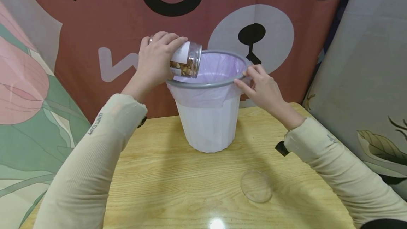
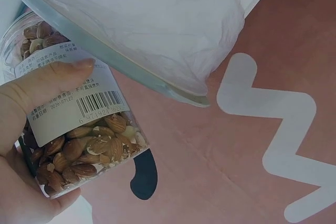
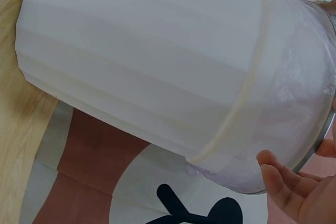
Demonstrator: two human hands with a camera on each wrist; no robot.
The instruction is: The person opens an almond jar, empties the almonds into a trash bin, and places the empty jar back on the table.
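Observation:
My left hand [image 1: 155, 54] grips a clear jar [image 2: 100, 90] with a white printed barcode label. The jar lies tipped sideways, its mouth over the near left side of the trash can's opening. Almonds [image 2: 79, 153] and lighter bits are inside it. The white ribbed trash can [image 1: 208, 126] stands upright, with a thin purplish bag [image 1: 219, 66] lining it and folded down over the outside. A grey ring [image 1: 210, 85] runs around its rim. On the right side of that rim, my right hand [image 1: 262, 86] pinches the ring and bag between thumb and fingers.
A clear round lid [image 1: 256, 186] lies flat on the wooden table [image 1: 152, 186], nearer to me than the trash can. Behind the table hangs a reddish cloth [image 1: 111, 17] with a cartoon face, and patterned cloths flank both sides.

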